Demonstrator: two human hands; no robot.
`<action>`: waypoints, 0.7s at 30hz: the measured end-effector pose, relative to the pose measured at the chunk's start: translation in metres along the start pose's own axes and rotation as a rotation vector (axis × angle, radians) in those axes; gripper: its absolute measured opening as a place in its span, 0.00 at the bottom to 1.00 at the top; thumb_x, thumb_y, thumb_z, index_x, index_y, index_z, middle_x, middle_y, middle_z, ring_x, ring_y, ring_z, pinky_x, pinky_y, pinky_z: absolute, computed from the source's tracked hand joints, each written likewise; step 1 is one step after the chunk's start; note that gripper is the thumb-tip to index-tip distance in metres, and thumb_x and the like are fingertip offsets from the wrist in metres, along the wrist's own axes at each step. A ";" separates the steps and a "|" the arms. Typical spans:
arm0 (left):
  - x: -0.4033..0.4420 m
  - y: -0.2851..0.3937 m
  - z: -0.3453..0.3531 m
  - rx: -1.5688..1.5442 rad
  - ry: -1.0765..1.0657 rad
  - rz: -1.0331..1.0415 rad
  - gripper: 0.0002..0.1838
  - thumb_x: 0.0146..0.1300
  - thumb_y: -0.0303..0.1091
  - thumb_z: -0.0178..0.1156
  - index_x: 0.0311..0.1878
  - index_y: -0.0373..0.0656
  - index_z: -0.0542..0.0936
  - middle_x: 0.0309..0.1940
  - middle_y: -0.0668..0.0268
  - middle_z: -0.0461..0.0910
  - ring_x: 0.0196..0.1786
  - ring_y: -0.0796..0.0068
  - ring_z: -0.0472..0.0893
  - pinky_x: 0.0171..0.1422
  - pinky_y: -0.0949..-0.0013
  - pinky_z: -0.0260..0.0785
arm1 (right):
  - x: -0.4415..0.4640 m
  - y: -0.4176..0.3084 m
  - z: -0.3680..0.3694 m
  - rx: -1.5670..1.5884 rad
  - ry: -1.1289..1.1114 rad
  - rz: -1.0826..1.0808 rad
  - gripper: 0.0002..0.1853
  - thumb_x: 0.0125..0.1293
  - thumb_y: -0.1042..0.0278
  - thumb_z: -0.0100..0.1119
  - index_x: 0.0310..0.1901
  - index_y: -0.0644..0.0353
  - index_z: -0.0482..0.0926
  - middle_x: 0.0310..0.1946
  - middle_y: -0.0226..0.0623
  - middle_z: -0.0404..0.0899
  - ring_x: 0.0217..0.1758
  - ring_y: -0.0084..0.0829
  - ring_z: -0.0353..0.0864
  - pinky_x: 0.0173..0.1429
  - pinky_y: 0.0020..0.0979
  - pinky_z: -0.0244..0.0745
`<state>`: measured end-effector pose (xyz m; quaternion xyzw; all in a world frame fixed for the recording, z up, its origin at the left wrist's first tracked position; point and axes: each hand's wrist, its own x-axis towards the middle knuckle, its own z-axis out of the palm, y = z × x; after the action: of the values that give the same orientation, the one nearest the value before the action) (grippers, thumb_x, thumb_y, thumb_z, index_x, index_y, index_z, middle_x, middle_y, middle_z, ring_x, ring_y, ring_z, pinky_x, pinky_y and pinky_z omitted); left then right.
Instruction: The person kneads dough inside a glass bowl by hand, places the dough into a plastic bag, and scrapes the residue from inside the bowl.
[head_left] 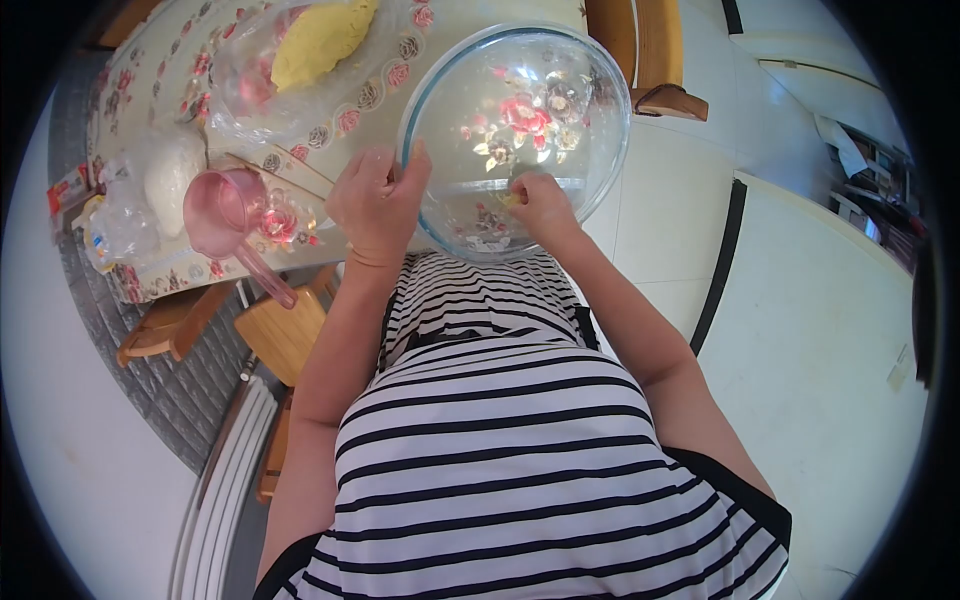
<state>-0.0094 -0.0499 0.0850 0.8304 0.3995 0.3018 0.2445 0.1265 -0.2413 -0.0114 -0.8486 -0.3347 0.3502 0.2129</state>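
A large clear glass bowl (607, 110) stands at the table's near right edge, close to my body. My left hand (380, 200) is closed on its left rim, with the thumb along the glass. Inside the bowl, low and to the right, my right hand (548, 212) has its fingers pinched together near the glass. A small yellowish bit shows at those fingertips, too small to name surely. Beyond my left hand, a lump of yellow dough (320, 45) lies on clear plastic film (255, 75). Wooden chopsticks (290, 178) lie beside my left wrist.
A pink translucent dipper (225, 210) sits at the table's left, its handle over the near edge. Behind it are a white plastic bag (175, 175) and crumpled clear plastic (125, 220). Wooden chairs (285, 325) stand below the flowered tablecloth (370, 60) and at the far right corner.
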 end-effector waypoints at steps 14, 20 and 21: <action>0.001 -0.010 0.000 -0.013 -0.002 0.007 0.21 0.51 0.36 0.75 0.19 0.44 0.69 0.15 0.66 0.68 0.18 0.64 0.69 0.23 0.62 0.60 | 0.011 -0.013 0.028 -0.071 0.141 -0.100 0.07 0.59 0.76 0.58 0.39 0.59 0.81 0.36 0.49 0.81 0.41 0.51 0.80 0.46 0.44 0.76; 0.000 -0.028 0.001 -0.038 0.018 0.034 0.20 0.52 0.37 0.74 0.19 0.44 0.70 0.15 0.66 0.69 0.18 0.64 0.70 0.23 0.62 0.59 | 0.037 -0.003 -0.005 0.304 -0.297 0.249 0.07 0.62 0.78 0.63 0.43 0.61 0.83 0.37 0.36 0.82 0.40 0.29 0.82 0.47 0.30 0.79; 0.000 -0.030 0.001 -0.027 0.003 -0.017 0.20 0.53 0.38 0.74 0.19 0.44 0.70 0.15 0.65 0.69 0.19 0.63 0.71 0.23 0.61 0.60 | 0.040 -0.003 -0.014 0.297 -0.299 0.245 0.07 0.62 0.78 0.63 0.43 0.61 0.83 0.37 0.36 0.82 0.40 0.29 0.82 0.47 0.30 0.79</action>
<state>-0.0237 -0.0333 0.0649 0.8231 0.4029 0.3064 0.2575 0.1565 -0.2123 -0.0178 -0.7810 -0.2018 0.5405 0.2391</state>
